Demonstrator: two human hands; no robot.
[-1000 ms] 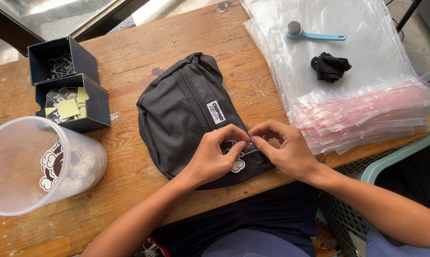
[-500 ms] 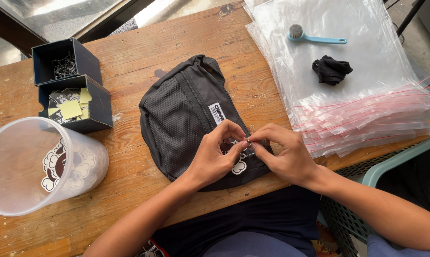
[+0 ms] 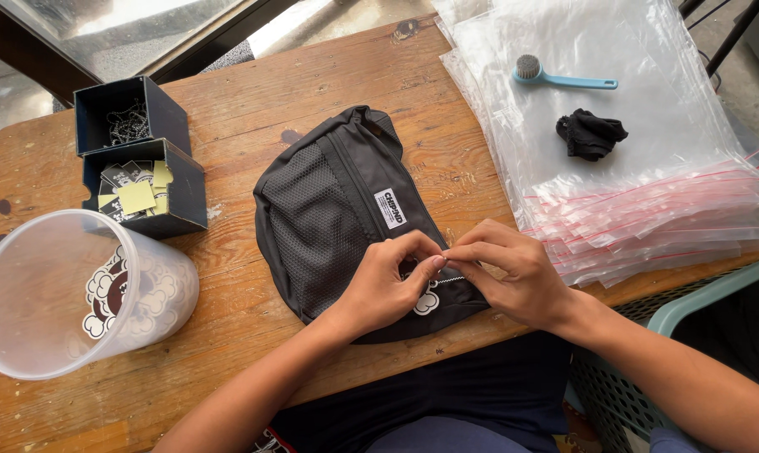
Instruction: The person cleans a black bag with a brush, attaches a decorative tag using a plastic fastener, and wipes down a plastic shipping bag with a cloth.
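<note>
A black waist bag with a mesh front panel and a small white label lies on the wooden table. Both hands work at its near end. My left hand and my right hand pinch a thin metal ball chain between fingertips, close together. A small white cloud-shaped charm hangs just below the chain, against the bag.
At the left, a clear plastic tub holds cloud-shaped charms. Behind it sit two dark open boxes, one with chains, one with small tags. A stack of clear zip bags at right carries a blue brush and a black cloth. A teal basket stands lower right.
The hands stay on the chain at the bag's near end with only small finger shifts. The view has drifted slightly.
</note>
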